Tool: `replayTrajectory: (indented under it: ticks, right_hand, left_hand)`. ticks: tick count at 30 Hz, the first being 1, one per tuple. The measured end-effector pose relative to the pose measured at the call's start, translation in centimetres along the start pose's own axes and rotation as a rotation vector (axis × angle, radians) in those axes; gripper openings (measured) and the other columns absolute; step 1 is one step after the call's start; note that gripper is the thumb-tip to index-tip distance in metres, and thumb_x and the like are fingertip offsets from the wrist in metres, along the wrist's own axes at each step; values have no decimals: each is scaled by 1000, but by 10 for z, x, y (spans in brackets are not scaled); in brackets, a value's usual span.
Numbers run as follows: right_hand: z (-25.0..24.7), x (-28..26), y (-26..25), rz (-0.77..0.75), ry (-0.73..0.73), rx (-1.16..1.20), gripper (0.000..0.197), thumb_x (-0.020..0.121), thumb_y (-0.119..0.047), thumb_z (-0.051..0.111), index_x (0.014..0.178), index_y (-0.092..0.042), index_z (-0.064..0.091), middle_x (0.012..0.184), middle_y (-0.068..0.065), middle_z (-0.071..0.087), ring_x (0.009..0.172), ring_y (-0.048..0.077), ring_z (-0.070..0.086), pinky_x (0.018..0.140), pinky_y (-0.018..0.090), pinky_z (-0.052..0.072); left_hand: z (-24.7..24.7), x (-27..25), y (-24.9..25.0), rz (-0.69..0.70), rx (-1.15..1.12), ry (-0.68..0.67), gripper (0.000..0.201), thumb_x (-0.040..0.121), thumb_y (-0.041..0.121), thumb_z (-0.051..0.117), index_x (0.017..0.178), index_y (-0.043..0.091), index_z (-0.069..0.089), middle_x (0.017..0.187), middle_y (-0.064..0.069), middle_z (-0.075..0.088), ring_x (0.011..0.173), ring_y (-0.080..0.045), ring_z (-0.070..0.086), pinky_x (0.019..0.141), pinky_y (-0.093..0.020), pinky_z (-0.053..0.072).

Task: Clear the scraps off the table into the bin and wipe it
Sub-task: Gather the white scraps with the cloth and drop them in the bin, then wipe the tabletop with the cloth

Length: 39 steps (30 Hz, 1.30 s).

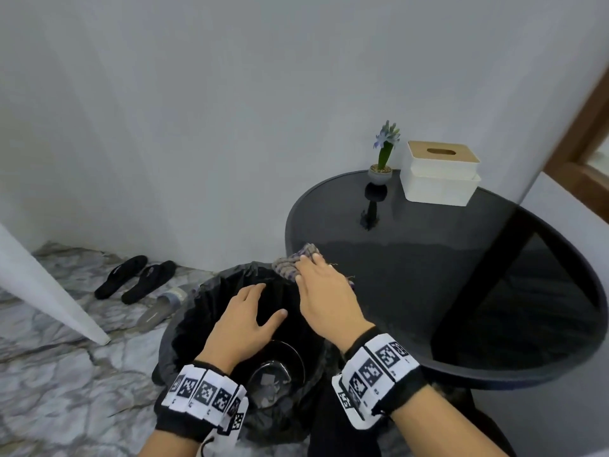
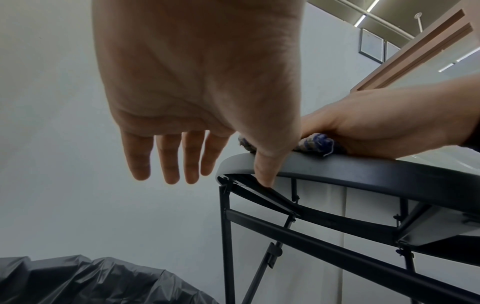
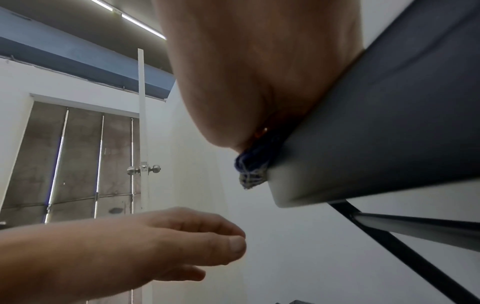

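A woven grey-and-purple cloth (image 1: 290, 262) (image 2: 314, 142) (image 3: 253, 172) lies at the left edge of the round black table (image 1: 428, 275) (image 2: 363, 170) (image 3: 389, 123) and hangs slightly over the rim. My right hand (image 1: 326, 291) (image 2: 376, 123) (image 3: 259, 72) presses flat on it, fingers straight. Tiny thread scraps (image 1: 350, 277) lie beside that hand. Directly below the edge stands the bin with a black liner (image 1: 211, 291) (image 2: 91, 281), litter at its bottom (image 1: 270, 380). My left hand (image 1: 250, 318) (image 2: 194, 82) (image 3: 155, 242) hovers over the bin, palm down and empty, its thumb by the table rim.
A small potted flower (image 1: 382, 159) and a white tissue box (image 1: 441, 173) stand at the table's far side against the wall. Black slippers (image 1: 135, 278) and a grey one (image 1: 164, 305) lie on the marble floor left of the bin. A white door edge (image 1: 49, 285) juts in at left.
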State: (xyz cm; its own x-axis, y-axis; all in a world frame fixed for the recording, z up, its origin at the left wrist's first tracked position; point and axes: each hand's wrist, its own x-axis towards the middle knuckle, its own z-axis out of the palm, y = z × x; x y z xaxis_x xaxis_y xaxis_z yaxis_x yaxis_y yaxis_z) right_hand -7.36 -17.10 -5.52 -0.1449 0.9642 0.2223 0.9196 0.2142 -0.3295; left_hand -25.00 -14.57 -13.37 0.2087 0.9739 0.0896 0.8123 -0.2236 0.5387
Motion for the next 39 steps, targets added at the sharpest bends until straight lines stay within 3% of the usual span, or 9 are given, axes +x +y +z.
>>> replayTrajectory:
  ticks: [5,13,18,21,25,27,33,39]
  right_hand:
    - [-6,-29,15,-41,-49,45,45,103,-26,33,145,-11,39,152,6,40,145,18,27,114,33,25]
    - [-13,-77,29,25,-8,-3,51,99,-34,27,145,-15,40,151,-1,41,145,13,26,114,30,24]
    - [-18,-91,40,57,28,-31,51,96,-35,32,141,-15,46,147,0,47,143,13,31,112,31,29]
    - [-21,-96,43,94,56,-53,50,92,-33,38,136,-13,50,142,3,53,140,17,38,105,37,39]
    - [-26,-97,42,135,118,-140,41,85,-32,44,116,-12,60,121,3,64,123,22,52,89,38,46]
    - [-26,-95,40,144,141,-167,42,82,-33,44,113,-11,62,117,4,65,117,24,53,90,39,44]
    - [-16,-98,43,83,97,-196,58,91,-38,32,136,-8,53,144,16,49,139,28,38,112,42,34]
    - [-20,-118,59,80,71,-267,60,98,-49,33,139,-8,49,145,15,48,139,27,40,109,45,38]
  left_hand:
    - [-4,-1,2,-3,0,16,81,85,66,51,149,19,35,151,2,38,138,-16,37,109,-35,37]
    - [-7,-3,24,42,-2,36,76,88,60,53,148,18,36,152,-1,38,139,-18,36,109,-34,33]
    - [-11,-6,42,77,-14,53,73,90,57,53,149,17,36,151,-2,39,140,-20,36,111,-33,28]
    - [-14,-10,51,127,-35,72,69,90,57,52,146,20,38,148,1,41,137,-18,39,111,-34,32]
    - [-15,-15,61,200,-50,91,64,91,58,49,143,23,41,144,5,44,134,-13,41,111,-35,35]
    - [-15,-16,67,221,-45,88,64,92,57,49,144,22,41,146,5,42,136,-13,39,112,-34,33]
    - [-12,-18,81,233,-52,84,58,97,51,45,145,19,42,151,3,38,140,-13,34,113,-27,25]
    - [-3,-18,92,255,-42,71,58,96,53,45,145,21,43,152,5,37,143,-12,28,112,-25,22]
